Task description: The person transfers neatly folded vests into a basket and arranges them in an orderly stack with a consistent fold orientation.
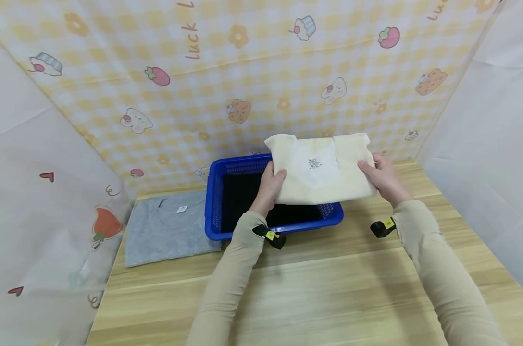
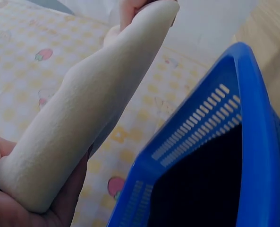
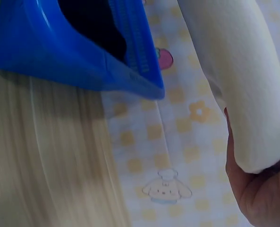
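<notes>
A folded cream garment (image 1: 348, 175) with a white printed area is held in the air, above the right part of the blue plastic basket (image 1: 272, 229). My left hand (image 1: 271, 186) grips its left edge, thumb on top and fingers beneath. At the opposite edge, my right hand (image 1: 384, 179) pinches it the same way. The left wrist view shows the garment's thick rounded fold (image 2: 78, 104) lying between thumb and fingers. Inside the basket is something black (image 1: 240, 202), likely cloth; the garment and left arm hide part of it.
A folded grey T-shirt (image 1: 166, 240) lies on the wooden table (image 1: 313, 298) at the basket's left, touching or very near it. Behind stands a yellow checked backdrop (image 1: 244, 62), with white sheets (image 1: 486, 144) at both sides.
</notes>
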Demonstrator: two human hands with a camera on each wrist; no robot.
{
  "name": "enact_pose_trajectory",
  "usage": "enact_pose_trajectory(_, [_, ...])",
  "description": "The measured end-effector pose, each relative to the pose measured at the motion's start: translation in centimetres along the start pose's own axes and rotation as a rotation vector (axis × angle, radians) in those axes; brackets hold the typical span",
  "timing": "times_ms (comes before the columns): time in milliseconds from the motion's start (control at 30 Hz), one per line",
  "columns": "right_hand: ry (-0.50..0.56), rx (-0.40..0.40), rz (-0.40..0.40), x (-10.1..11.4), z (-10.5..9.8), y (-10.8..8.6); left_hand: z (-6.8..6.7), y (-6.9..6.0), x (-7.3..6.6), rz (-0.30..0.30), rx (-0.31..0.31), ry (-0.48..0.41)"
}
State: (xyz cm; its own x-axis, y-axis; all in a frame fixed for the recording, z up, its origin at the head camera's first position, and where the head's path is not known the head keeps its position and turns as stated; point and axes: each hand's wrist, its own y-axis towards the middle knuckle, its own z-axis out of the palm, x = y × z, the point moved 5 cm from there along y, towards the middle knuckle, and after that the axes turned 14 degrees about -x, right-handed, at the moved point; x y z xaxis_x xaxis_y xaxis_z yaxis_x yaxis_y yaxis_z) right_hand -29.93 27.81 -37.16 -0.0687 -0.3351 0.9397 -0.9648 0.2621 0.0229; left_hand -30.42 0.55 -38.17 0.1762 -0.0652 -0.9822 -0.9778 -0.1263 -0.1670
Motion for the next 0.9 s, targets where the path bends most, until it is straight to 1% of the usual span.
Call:
enact_pose_trajectory(200, [0.024, 0.034, 0.017, 0.3, 1.8, -0.2, -1.9, 0.6, 0.7, -0.003, -0.019, 0.014])
enact_pose_trajectory(333, [0.044, 0.079, 0.027, 0.6, 3.1, -0.4, -3.2, 0.8, 1.0, -0.011, -0.039, 0.029])
enact_pose_trajectory(433, [0.052, 0.125, 0.029, 0.8, 4.1, -0.6, -4.3, 0.8, 1.3, -0.015, -0.063, 0.038])
enact_pose_trajectory(567, [0.059, 0.168, 0.033, 1.0, 5.4, -0.9, -5.5, 1.0, 1.7, -0.016, -0.094, 0.043])
enact_pose_trajectory(733, [0.048, 0.189, 0.045, 1.3, 6.6, -0.8, -6.9, 1.0, 2.0, -0.015, -0.124, 0.059])
enact_pose_trajectory(900, [0.050, 0.236, 0.024, 1.7, 7.7, -0.8, -8.1, 1.1, 2.3, -0.029, -0.143, 0.079])
